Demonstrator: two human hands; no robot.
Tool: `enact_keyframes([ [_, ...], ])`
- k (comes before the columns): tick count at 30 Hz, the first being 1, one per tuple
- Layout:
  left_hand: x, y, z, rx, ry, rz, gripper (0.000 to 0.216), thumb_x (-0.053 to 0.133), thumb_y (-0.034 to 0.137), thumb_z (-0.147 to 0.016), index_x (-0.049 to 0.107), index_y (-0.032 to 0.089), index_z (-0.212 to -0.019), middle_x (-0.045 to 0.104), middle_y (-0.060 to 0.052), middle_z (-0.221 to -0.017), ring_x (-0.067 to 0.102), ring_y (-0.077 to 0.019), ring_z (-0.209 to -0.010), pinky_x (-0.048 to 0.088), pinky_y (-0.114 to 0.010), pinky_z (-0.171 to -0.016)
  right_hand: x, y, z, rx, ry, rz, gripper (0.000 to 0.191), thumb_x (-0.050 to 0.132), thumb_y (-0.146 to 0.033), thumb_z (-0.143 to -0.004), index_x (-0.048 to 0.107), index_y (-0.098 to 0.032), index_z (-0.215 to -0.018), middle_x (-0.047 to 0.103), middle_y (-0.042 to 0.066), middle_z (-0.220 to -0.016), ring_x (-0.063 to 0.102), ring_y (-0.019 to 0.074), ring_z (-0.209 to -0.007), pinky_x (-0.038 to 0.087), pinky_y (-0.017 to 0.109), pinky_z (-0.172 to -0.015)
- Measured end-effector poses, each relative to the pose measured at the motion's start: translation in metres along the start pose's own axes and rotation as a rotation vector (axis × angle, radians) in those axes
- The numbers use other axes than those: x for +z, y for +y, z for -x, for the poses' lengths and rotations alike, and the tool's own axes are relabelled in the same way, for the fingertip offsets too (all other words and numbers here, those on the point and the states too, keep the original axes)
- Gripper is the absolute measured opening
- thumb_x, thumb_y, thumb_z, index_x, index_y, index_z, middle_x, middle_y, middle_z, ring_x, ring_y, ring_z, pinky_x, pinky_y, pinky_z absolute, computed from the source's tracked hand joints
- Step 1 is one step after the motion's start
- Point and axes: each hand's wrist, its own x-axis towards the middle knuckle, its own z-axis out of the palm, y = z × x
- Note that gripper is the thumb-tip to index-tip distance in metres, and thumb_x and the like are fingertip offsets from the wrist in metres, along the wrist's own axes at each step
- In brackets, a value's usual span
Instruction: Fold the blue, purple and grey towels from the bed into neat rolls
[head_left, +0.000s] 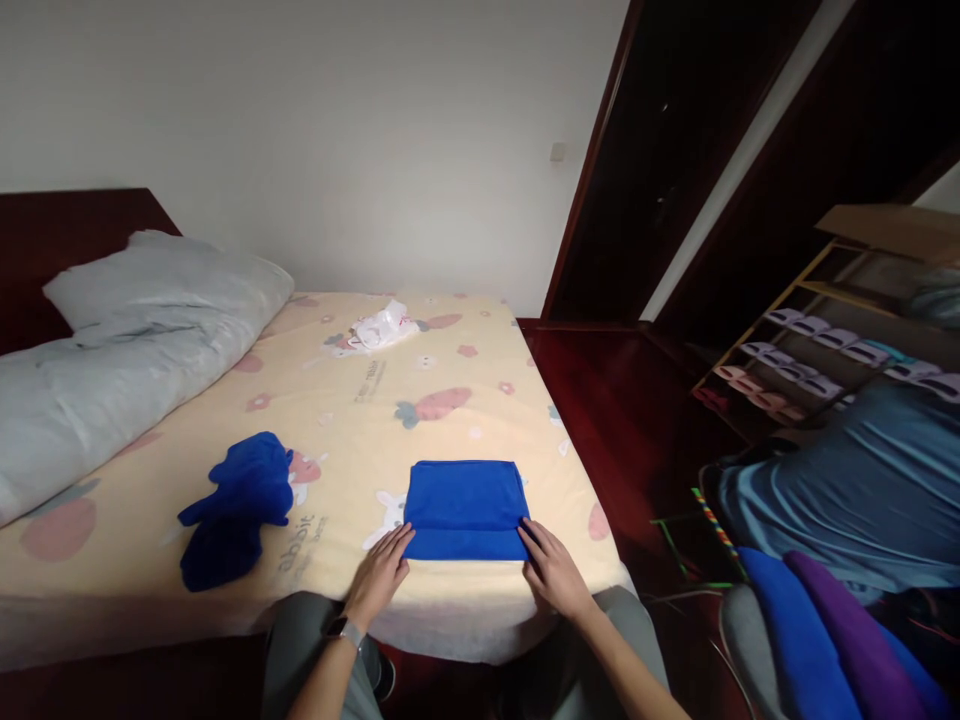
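A folded blue cloth [468, 500] lies flat near the bed's front edge, with a narrow strip turned up along its near side. At its near left corner, my left hand [382, 570] has its fingers closed on the edge. My right hand [555, 570] grips the opposite near corner, fingertips on the turned strip and thumb by the edge. Off to the left, a crumpled blue cloth [244, 505] lies in a loose heap, apart from both hands.
The bed [345, 440] has a yellow printed sheet. A grey quilt [135, 350] is bunched at left, and a white plastic bag [384, 326] sits toward the wall. At right stand a slipper rack [799, 285] and a pile of fabrics [847, 480].
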Motion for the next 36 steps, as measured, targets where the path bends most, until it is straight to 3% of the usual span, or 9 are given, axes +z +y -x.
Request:
enact_keyframes([
  [5,-0.003,-0.002,-0.002,-0.077,0.078,0.136,0.043,0.042,0.022,-0.096,0.055,0.031,-0.135,0.061,-0.002,-0.138,0.059,-0.0181,-0.126,0.053,-0.037,-0.104,0.01,0.004,0.002,0.146,0.121,-0.162,0.054,0.046,-0.019,-0.088,0.052,-0.023,-0.142,0.061,0.011,-0.132,0.058,0.0278,-0.122,0.05,0.047,-0.103],
  [11,0.006,-0.006,-0.004,-0.164,0.151,0.231,0.033,0.043,0.03,-0.097,0.059,0.027,-0.126,0.066,-0.005,-0.129,0.062,-0.0194,-0.12,0.053,-0.038,-0.103,0.009,0.013,-0.01,0.401,0.15,-0.472,0.039,0.042,-0.041,-0.096,0.066,-0.021,-0.119,0.071,0.012,-0.116,0.066,0.0289,-0.108,0.054,0.045,-0.096],
  [17,0.005,-0.007,-0.023,-0.303,0.169,0.278,0.031,0.041,0.043,-0.099,0.063,0.023,-0.111,0.074,-0.006,-0.102,0.07,-0.0198,-0.095,0.058,-0.033,-0.084,-0.007,0.013,-0.036,0.409,0.093,-0.546,0.042,0.038,-0.047,-0.098,0.069,-0.019,-0.104,0.074,0.011,-0.106,0.069,0.0264,-0.098,0.053,0.038,-0.091],
  [21,0.007,-0.007,-0.048,-0.302,0.229,0.122,0.036,0.035,0.038,-0.1,0.066,0.021,-0.103,0.074,-0.008,-0.092,0.069,-0.0216,-0.087,0.056,-0.035,-0.08,-0.013,0.016,-0.049,0.412,0.052,-0.458,0.045,0.032,-0.044,-0.098,0.069,-0.019,-0.103,0.074,0.011,-0.102,0.07,0.0252,-0.091,0.054,0.036,-0.083],
  [25,0.012,-0.006,-0.058,-0.304,0.229,0.043,0.038,0.033,0.033,-0.099,0.067,0.02,-0.108,0.074,-0.01,-0.1,0.068,-0.0244,-0.093,0.054,-0.039,-0.084,-0.021,0.025,-0.053,0.391,0.009,-0.297,0.046,0.031,-0.04,-0.098,0.071,-0.019,-0.104,0.075,0.011,-0.096,0.071,0.0255,-0.086,0.052,0.035,-0.079],
  [30,0.015,0.006,-0.036,-0.279,0.163,-0.062,0.04,0.035,0.034,-0.098,0.066,0.021,-0.119,0.074,-0.011,-0.105,0.067,-0.028,-0.097,0.049,-0.045,-0.09,-0.015,0.026,-0.039,0.381,-0.098,-0.199,0.038,0.037,-0.038,-0.097,0.072,-0.022,-0.102,0.076,0.008,-0.085,0.071,0.0248,-0.078,0.049,0.031,-0.071],
  [36,0.016,0.017,-0.017,-0.264,0.174,-0.206,0.05,0.029,0.036,-0.102,0.04,0.023,-0.149,0.068,-0.013,-0.125,0.065,-0.0284,-0.101,0.047,-0.046,-0.092,-0.008,0.011,-0.026,0.425,-0.006,-0.105,0.04,0.034,-0.034,-0.1,0.056,-0.02,-0.13,0.074,0.008,-0.09,0.069,0.0248,-0.078,0.048,0.032,-0.07],
])
